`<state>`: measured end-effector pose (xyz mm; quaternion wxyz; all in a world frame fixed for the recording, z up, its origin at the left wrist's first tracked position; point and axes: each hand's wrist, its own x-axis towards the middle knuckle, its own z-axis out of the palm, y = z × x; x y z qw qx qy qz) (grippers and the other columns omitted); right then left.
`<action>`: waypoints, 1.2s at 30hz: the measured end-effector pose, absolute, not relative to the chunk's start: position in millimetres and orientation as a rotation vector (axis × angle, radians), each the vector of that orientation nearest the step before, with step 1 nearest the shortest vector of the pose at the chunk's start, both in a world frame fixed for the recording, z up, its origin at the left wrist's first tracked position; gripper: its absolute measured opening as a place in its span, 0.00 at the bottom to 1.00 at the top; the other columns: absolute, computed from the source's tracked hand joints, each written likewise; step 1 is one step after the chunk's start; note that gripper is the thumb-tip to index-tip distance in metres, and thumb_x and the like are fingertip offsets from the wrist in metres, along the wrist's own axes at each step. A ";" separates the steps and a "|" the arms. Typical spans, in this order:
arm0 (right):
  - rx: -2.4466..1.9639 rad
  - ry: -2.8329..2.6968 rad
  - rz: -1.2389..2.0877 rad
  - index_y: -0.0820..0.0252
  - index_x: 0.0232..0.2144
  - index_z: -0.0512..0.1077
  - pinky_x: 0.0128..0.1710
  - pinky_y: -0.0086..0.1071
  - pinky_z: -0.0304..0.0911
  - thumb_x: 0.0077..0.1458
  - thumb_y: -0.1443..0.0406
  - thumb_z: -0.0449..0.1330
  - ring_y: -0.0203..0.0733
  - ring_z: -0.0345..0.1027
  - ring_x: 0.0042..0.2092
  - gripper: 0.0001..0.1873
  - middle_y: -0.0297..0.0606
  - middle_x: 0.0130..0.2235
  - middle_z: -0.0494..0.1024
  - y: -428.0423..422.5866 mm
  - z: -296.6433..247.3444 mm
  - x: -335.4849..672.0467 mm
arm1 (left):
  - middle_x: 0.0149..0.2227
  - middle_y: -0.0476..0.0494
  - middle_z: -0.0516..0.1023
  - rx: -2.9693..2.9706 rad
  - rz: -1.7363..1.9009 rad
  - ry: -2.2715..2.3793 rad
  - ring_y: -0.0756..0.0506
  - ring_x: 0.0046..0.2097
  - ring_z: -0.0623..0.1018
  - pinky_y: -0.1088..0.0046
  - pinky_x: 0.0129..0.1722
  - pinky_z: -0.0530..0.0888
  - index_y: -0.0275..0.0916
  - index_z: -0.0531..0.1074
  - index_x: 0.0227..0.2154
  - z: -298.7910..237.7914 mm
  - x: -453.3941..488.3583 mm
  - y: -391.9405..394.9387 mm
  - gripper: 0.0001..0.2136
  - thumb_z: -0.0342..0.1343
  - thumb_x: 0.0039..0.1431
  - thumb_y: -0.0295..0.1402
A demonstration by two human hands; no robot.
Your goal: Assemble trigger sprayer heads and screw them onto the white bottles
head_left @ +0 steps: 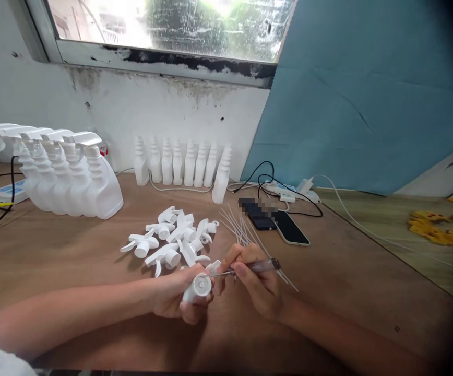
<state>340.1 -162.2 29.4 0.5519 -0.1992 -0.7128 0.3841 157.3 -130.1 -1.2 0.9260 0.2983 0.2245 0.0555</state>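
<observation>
My left hand [175, 297] is closed around a white trigger spray head [199, 286], its round threaded cap facing me. My right hand [255, 282] pinches a small clear-handled tool [258, 267] whose thin metal tip points at the spray head's cap. Both hands hover just above the wooden table [54, 250], near its front. Behind the hands lies a pile of several loose white spray heads [171, 241]. A fan of thin clear dip tubes [242, 230] lies on the table just beyond my right hand.
A row of assembled white spray bottles [66, 172] stands at the left. Several capless white bottles [183, 164] line the wall. Two phones [279, 222], chargers and cables [289, 193] lie to the right. Yellow parts [441, 230] sit far right. A blue board [367, 94] leans against the wall.
</observation>
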 end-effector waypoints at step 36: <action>-0.876 -2.496 0.001 0.62 0.37 0.68 0.35 0.29 0.60 0.56 0.73 0.51 0.37 0.66 0.36 0.08 0.42 0.39 0.73 -102.0 17.7 379.8 | 0.30 0.49 0.71 2.329 0.660 1.428 0.45 0.29 0.72 0.73 0.29 0.63 0.42 0.58 0.41 66.4 103.6 -46.2 0.16 0.49 0.58 0.48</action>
